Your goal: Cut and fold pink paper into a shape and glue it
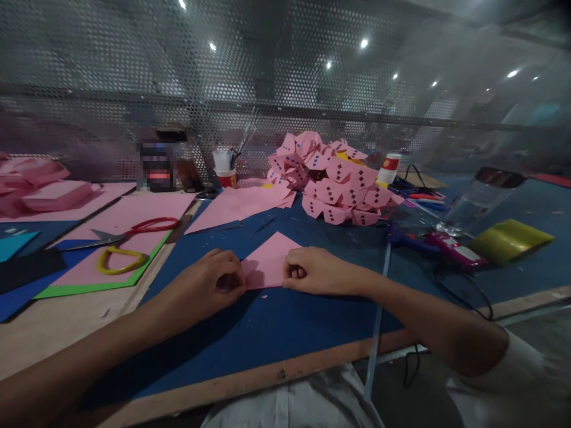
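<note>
A small piece of pink paper lies on the blue table top in front of me, its upper corner pointing away. My left hand pinches its left corner, fingers curled. The right corner is under the closed fingers of my right hand, which rests on the table. Between the hands the paper's near edge runs almost straight. Tiny pink scraps lie just below it. Beyond the paper stand several folded pink paper pieces with blue and dark diamond marks, heaped together.
Larger pink sheets lie behind my left hand. To the left are red-handled scissors and yellow-handled scissors on coloured paper. A glue gun with a glue stick, a yellow roll and a clear bottle are at the right.
</note>
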The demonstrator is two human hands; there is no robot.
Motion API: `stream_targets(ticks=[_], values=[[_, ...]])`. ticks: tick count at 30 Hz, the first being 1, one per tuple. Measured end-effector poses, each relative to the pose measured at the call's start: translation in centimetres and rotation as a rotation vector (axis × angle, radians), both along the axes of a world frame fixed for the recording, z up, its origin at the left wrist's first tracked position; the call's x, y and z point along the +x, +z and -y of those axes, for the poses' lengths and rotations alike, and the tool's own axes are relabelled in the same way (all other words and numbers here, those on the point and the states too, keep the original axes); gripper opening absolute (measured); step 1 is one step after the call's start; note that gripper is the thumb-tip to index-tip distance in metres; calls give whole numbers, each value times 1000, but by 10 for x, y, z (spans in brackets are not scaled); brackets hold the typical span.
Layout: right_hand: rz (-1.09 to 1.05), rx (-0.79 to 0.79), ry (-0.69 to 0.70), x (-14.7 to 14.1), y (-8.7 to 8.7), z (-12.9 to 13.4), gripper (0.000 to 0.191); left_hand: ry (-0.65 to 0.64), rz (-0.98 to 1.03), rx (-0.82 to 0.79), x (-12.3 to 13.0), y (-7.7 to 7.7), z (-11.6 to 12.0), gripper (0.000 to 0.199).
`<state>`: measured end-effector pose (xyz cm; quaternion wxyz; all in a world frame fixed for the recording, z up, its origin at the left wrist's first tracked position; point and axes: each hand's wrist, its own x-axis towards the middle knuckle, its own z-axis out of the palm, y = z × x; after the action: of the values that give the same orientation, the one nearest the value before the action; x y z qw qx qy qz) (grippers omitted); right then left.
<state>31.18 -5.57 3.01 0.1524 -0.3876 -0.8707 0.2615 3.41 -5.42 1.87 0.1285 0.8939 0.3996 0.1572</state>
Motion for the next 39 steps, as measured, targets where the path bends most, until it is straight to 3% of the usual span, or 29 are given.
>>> stream_targets(ticks=[8,16,39], values=[[0,-6,-3,1,-2,-1,9,14,-69,-80,-13,9,-8,21],[6,1,-9,0,-2,-1,9,9,-164,-123,-22,19,-15,13],[17,-9,-40,-2,-2,0,7,50,-237,-204,-41,27,-23,18]])
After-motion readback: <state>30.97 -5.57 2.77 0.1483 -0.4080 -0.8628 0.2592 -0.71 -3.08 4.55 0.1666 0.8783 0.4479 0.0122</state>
